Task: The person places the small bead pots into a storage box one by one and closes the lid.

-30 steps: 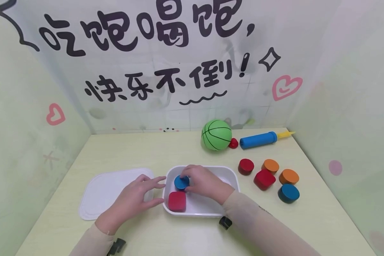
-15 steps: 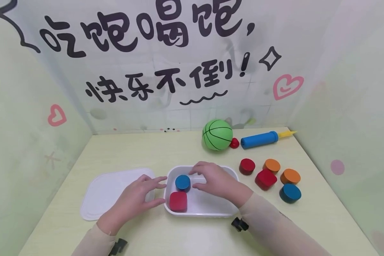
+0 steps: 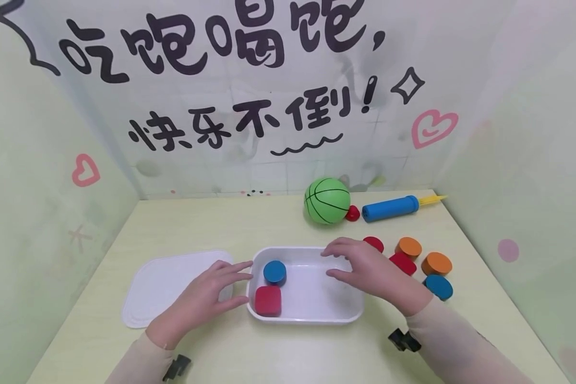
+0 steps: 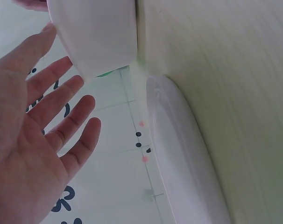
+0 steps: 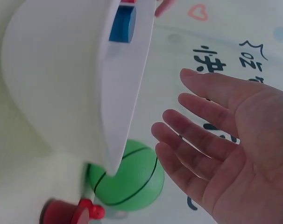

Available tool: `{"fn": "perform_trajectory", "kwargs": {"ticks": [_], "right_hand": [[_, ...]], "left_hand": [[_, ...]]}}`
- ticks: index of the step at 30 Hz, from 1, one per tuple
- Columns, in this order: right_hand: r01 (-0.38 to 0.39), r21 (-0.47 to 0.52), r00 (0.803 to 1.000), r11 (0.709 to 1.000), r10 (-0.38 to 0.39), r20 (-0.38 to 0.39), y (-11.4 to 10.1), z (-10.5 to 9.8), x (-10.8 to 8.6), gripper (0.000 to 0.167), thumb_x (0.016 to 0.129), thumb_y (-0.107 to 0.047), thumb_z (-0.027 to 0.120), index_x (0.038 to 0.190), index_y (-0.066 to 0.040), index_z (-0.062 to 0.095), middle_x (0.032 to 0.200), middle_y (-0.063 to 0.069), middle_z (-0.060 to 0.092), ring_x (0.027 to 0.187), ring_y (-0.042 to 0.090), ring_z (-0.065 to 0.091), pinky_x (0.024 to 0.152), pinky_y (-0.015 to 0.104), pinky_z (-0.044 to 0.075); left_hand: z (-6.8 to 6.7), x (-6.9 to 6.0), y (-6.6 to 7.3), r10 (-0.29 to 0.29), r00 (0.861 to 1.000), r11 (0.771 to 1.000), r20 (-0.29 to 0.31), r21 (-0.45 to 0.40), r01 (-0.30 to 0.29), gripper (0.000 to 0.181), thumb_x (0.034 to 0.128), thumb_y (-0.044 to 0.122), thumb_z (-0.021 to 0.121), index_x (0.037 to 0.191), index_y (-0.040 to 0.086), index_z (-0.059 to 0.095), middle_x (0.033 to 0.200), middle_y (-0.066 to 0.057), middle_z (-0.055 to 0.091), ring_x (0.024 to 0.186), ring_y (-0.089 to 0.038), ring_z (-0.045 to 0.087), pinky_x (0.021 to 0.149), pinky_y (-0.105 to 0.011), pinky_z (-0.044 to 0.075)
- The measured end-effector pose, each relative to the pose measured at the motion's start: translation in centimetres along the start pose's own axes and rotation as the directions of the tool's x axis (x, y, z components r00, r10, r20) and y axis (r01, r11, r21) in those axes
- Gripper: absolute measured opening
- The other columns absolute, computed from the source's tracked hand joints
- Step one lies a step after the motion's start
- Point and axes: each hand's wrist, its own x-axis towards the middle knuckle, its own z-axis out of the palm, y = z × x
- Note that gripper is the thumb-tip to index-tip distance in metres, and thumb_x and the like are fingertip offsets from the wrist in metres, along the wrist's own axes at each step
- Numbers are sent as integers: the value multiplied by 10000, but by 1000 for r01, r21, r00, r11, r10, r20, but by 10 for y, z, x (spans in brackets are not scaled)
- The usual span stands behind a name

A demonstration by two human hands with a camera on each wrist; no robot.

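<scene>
A white rectangular box (image 3: 317, 298) stands on the table with a blue round block (image 3: 274, 271) and a red square block (image 3: 268, 300) at its left end. My left hand (image 3: 204, 296) is at the box's left rim, fingers spread and fairly straight; its fingertips also show by the box wall (image 4: 97, 37) in the left wrist view. Over the box's right end hovers my right hand (image 3: 369, 269), fingers loosely bent with nothing between them. In the right wrist view, that hand (image 5: 230, 140) faces the box with its palm bare.
A white lid (image 3: 158, 288) lies left of the box. On the right sit orange round blocks (image 3: 437, 263), a blue round block (image 3: 439, 287) and red blocks (image 3: 403, 263), partly hidden by my right hand. Behind are a green ball (image 3: 327, 200) and a blue pump (image 3: 391, 208).
My right hand has let go of the blue round block inside the box and moved right to the box's right end. The left hand has stayed at the left rim.
</scene>
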Motion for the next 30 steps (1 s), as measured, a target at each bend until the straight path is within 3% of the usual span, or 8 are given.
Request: {"fn": "perform_trajectory", "kwargs": {"ticks": [6,10,13,21,30], "right_hand": [[33,-33,998,999,-34,-44,22,-14,-16,358,900,-244,822,1237,-168,729,1219,3,711,1071,233,674,896,423,613],[53,-42,996,998,-56,-73,38,-22,-24,327,901,-200,817,1212,-146,731,1088,-36,693,933,160,626,792,319,602],[54,-47,995,997,-58,-81,49,-29,-29,299,895,-192,821,1179,-165,732,1027,-77,672,928,126,619,741,249,580],[-5,-109,996,994,-6,-92,73,-46,-48,382,849,-197,861,1205,-135,737,1150,12,734,1034,221,674,836,412,620],[-105,-137,994,985,102,-27,106,-59,-74,387,824,-177,872,1174,-88,732,1027,2,702,878,174,609,693,273,557]], "left_hand": [[0,2,-2,4,1000,1000,-10,-9,-4,503,862,561,783,1311,347,708,1516,181,549,1204,-63,535,934,-356,586],[-1,2,-2,7,1000,1000,-8,-14,-7,499,870,597,752,1302,350,709,1522,172,545,1204,-66,535,946,-371,583],[-2,2,-2,5,1000,1000,1,-16,-5,506,874,610,736,1304,344,707,1532,166,536,1214,-76,534,959,-382,578],[-3,4,1,-25,999,999,23,-30,25,517,871,609,742,1313,345,700,1534,184,523,1236,-83,525,965,-394,579],[-3,4,2,-63,997,997,47,-40,65,505,860,578,775,1304,349,703,1529,205,514,1239,-81,523,953,-377,586]]}}
